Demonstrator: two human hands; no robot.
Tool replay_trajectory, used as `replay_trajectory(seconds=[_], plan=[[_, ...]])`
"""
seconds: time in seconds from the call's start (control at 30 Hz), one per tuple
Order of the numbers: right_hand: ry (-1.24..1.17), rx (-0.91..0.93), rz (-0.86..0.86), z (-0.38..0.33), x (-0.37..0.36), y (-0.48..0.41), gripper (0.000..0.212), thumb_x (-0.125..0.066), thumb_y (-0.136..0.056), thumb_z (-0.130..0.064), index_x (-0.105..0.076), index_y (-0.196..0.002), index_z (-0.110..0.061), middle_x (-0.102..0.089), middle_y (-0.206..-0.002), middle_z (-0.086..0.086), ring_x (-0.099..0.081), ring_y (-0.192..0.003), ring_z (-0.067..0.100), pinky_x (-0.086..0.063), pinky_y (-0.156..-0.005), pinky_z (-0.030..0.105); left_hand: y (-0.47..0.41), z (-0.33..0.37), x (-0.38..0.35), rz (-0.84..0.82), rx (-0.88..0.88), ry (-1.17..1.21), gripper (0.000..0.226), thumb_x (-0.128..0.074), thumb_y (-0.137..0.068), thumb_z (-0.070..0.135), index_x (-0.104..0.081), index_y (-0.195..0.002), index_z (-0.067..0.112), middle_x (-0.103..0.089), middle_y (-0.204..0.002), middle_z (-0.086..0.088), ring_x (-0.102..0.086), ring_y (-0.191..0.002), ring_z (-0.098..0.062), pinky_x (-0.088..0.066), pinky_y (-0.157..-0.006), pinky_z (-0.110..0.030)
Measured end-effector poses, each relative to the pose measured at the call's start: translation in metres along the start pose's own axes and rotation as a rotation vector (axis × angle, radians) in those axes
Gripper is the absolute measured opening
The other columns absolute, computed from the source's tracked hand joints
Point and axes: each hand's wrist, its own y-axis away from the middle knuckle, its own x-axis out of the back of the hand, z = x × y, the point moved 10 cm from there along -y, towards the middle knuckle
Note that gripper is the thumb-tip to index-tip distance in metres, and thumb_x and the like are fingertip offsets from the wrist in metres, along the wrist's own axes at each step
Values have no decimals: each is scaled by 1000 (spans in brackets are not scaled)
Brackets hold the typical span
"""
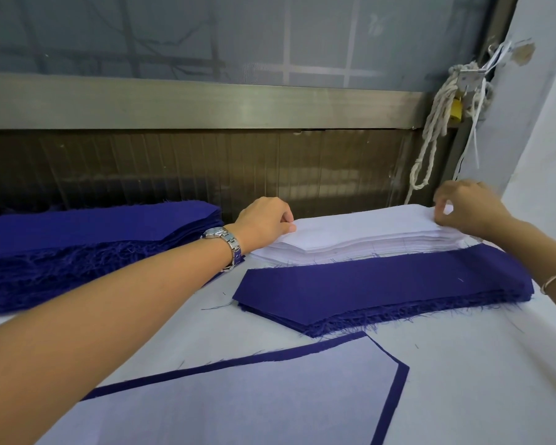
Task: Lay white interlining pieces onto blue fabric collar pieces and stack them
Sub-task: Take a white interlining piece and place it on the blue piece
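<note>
A stack of white interlining pieces (363, 232) lies at the back of the table. My left hand (265, 221) pinches the left end of its top piece. My right hand (466, 208) pinches the right end of the same stack, fingers curled over the edge. In front of it lies a stack of blue collar pieces (385, 287) with frayed edges. Nearest me, a blue collar piece covered by a white interlining piece (254, 399) lies flat, a blue border showing around it.
A larger pile of blue fabric (87, 248) sits at the left. The table (463, 380) is covered in white cloth. A wall panel and window frame run behind; a white rope (430, 139) hangs at the right corner.
</note>
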Motion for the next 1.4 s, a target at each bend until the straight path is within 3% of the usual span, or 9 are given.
replay_trajectory(seconds=[0.23, 0.47, 0.6, 0.8, 0.93, 1.03, 1.17, 1.3, 1.4], plan=[[1, 89, -136, -13, -1, 0, 25, -70, -71, 0, -48, -62, -5, -56, -63, 16, -51, -64, 40, -45, -67, 43, -1, -1, -2, 4, 8, 3, 26, -61, -98, 23, -69, -117, 9, -69, -116, -7, -63, -102, -21, -52, -91, -35], [34, 119, -114, -7, -1, 3, 21, -77, -73, -12, -57, -70, -18, -59, -93, 10, -53, -95, 28, -33, -95, 41, -3, -3, -4, 2, 11, -12, 26, -62, -98, 24, -69, -118, 10, -69, -116, -6, -62, -102, -19, -52, -91, -35], [9, 131, -141, -8, -2, 2, 20, -80, -71, -12, -61, -72, -17, -62, -98, 7, -53, -102, 28, -38, -90, 41, -4, -4, -4, 1, 12, -15, 26, -62, -97, 24, -68, -118, 11, -69, -116, -6, -62, -102, -19, -53, -93, -37], [-83, 74, -148, -3, -6, 3, 16, -77, -69, -5, -62, -66, -4, -58, -93, 10, -54, -85, 28, -50, -72, 43, -4, -4, -5, -4, 7, -17, 25, -62, -98, 24, -68, -118, 10, -69, -114, -5, -62, -100, -19, -53, -92, -38], [-131, 83, -154, -1, -9, 1, 24, -80, -70, -7, -57, -64, -11, -57, -88, 12, -55, -83, 29, -51, -72, 43, -4, -3, -4, -1, 5, -15, 25, -61, -98, 24, -68, -118, 10, -69, -114, -5, -62, -100, -18, -52, -90, -35], [-156, 88, -195, 3, -16, -1, 20, -79, -78, -14, -61, -82, -22, -61, -94, 9, -55, -88, 26, -47, -76, 38, -5, -3, -5, -6, 6, -16, 26, -61, -98, 24, -68, -119, 10, -68, -116, -6, -62, -102, -19, -52, -91, -36], [-169, 147, -234, -1, -22, -4, 43, -74, -86, -16, -62, -127, -24, -64, -93, -1, -50, -91, 20, -37, -78, 32, -5, -4, -5, -6, 8, -22, 26, -61, -98, 24, -68, -119, 11, -69, -115, -5, -62, -101, -18, -52, -89, -34], [1, 216, -181, -7, -18, -5, 15, -71, -86, -18, -73, -99, -24, -55, -78, -6, -43, -86, 19, -24, -79, 33, -6, -4, -6, -7, 5, -28, 26, -61, -98, 24, -67, -119, 11, -69, -115, -5, -62, -101, -18, -53, -91, -36], [34, 197, -175, -6, -15, -3, 12, -73, -84, -23, -62, -81, -27, -48, -77, -7, -40, -87, 18, -17, -80, 31, -6, -5, -6, -19, 2, -23, 28, -61, -98, 25, -66, -121, 11, -68, -116, -5, -62, -102, -18, -53, -93, -38]])
